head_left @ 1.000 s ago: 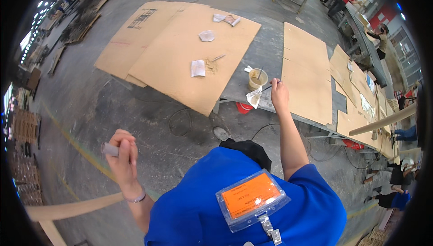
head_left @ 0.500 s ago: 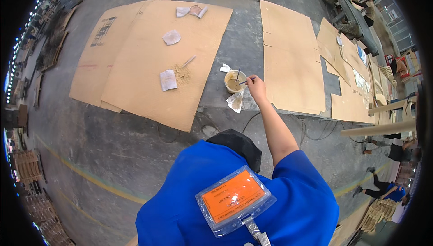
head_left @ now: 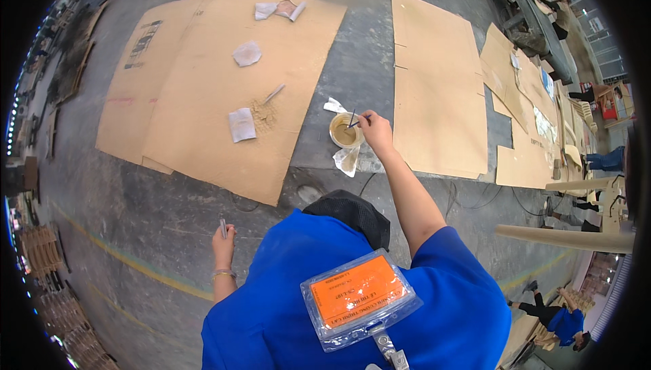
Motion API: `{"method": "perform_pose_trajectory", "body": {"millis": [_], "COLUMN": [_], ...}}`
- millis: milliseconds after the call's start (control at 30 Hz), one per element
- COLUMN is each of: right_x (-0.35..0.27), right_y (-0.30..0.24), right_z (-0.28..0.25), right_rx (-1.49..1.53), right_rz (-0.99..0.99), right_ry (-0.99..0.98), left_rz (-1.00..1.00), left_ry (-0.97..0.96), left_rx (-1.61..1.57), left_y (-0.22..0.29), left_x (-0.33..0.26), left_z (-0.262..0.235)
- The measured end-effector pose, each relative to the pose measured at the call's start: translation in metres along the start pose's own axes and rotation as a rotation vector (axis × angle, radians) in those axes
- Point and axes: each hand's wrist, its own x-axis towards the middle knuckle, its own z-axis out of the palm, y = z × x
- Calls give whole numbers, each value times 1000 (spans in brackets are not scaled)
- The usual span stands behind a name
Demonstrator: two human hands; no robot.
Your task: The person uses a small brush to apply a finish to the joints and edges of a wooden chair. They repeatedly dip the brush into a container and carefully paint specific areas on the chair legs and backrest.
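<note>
My right hand [head_left: 375, 133] reaches forward and pinches a thin dark stick [head_left: 352, 121] whose tip dips into a small round cup of tan paste [head_left: 344, 130] on the concrete floor. White crumpled paper [head_left: 347, 158] lies against the cup. My left hand [head_left: 224, 242] hangs low at my left side, fingers closed around a small grey tool [head_left: 223, 227]. A large cardboard sheet [head_left: 203, 99] lies left of the cup, with a smear of tan paste and a small spatula [head_left: 272, 95] on it.
Paper squares [head_left: 242, 125] and scraps [head_left: 247, 53] lie on the left cardboard. More cardboard sheets [head_left: 434, 92] lie to the right. Other people [head_left: 553, 316] stand at the right edge near a long beam [head_left: 563, 238]. Wooden pallets [head_left: 44, 251] stand at the left.
The view has tilted down and closer to the cup. My left hand, out of view half a second ago, is back at the lower left. My right hand stays at the cup.
</note>
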Motion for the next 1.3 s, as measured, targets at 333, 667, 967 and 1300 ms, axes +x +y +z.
{"method": "perform_pose_trajectory", "body": {"millis": [333, 667, 967, 1300], "right_x": [1, 40, 54, 33], "right_y": [-47, -33, 7, -6], "right_z": [-52, -21, -5, -8], "right_rx": [290, -427, -535, -859], "right_rz": [-337, -377, -455, -531], "right_ry": [294, -141, -299, -346], "left_rz": [-105, -206, -47, -229], "left_ry": [-133, 19, 81, 33], "left_rx": [381, 90, 188, 168], "left_y": [-112, -88, -31, -133], "left_x": [-58, -59, -64, -115], "left_z": [36, 56, 93, 110]}}
